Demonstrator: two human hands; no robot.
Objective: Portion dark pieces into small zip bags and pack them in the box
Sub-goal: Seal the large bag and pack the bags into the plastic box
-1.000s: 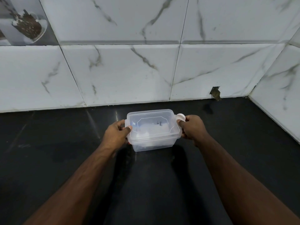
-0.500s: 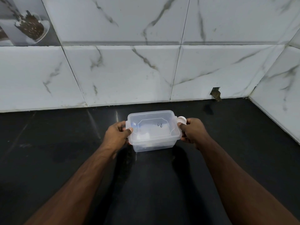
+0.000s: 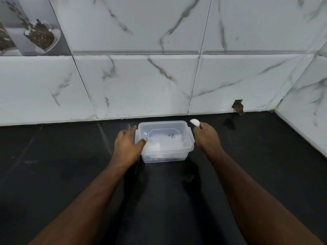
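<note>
The clear lidded box [image 3: 163, 141] sits on the black desk [image 3: 70, 174] near the wall, lid on, pale bags inside, so packing looks nearly done. My left hand [image 3: 127, 147] rests spread against it; my right hand [image 3: 206, 137] pinches a small white piece [image 3: 195, 122] just beside it.

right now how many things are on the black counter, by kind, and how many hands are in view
clear plastic box with lid: 1
small white object in the right hand: 1
hands: 2, left hand and right hand
total: 4
</note>
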